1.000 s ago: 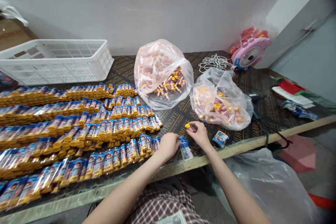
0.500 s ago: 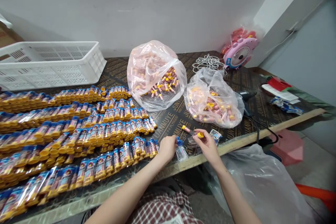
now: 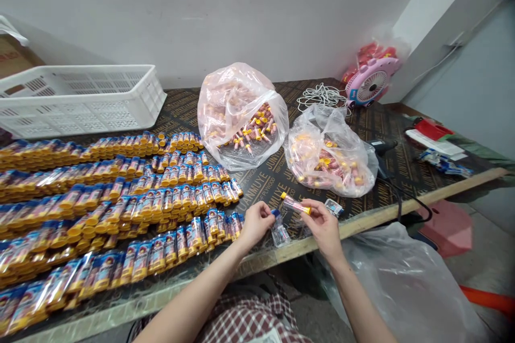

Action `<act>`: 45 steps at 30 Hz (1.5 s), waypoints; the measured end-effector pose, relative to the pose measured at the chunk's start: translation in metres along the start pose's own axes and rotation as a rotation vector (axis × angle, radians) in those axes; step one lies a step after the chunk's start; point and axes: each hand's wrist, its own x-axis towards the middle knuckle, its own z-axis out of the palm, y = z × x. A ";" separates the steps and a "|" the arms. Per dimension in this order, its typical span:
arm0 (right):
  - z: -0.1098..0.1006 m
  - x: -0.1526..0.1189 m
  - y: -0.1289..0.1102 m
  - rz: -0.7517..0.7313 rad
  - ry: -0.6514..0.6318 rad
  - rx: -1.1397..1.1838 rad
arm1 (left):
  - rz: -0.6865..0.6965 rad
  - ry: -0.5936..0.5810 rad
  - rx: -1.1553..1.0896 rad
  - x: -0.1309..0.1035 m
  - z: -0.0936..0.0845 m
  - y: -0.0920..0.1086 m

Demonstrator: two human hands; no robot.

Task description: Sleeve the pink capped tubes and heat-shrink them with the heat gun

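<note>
My right hand (image 3: 325, 229) pinches one end of a small clear tube (image 3: 295, 204) with pink contents and yellow ends. It holds the tube tilted above the board. To its left, the fingertips of my left hand (image 3: 257, 223) are pressed together at the blue top of some small clear plastic sleeves (image 3: 280, 233). Whether they grip a sleeve or a separate blue piece is too small to tell. Behind my right hand lies a small printed packet (image 3: 333, 207). Stacked rows of finished-looking blue-and-yellow tubes (image 3: 159, 254) fill the left side.
Two open plastic bags, a larger one (image 3: 241, 83) and a smaller one (image 3: 308, 144), hold pink-and-yellow tubes. A white crate (image 3: 80, 112) stands at the back left. At the right are a coiled white cable (image 3: 322, 95), a pink fan (image 3: 372, 84) and a black-handled tool (image 3: 382, 146).
My right hand has lifted slightly and turned the tube, so its full length now shows. My left fingers have drawn closer together at the blue top. The view has shifted slightly.
</note>
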 end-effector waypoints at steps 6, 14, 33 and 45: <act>0.009 -0.013 -0.023 -0.058 0.001 0.082 | -0.202 0.109 -0.624 0.000 -0.022 0.015; 0.018 -0.022 -0.028 -0.200 0.050 -0.127 | -0.223 0.228 -0.792 0.002 -0.036 0.023; 0.028 -0.029 -0.027 -0.290 -0.081 -0.218 | -0.129 0.318 -0.765 -0.002 -0.040 0.020; 0.037 -0.031 -0.035 -0.425 -0.084 -0.312 | -0.156 0.377 -0.768 -0.002 -0.041 0.018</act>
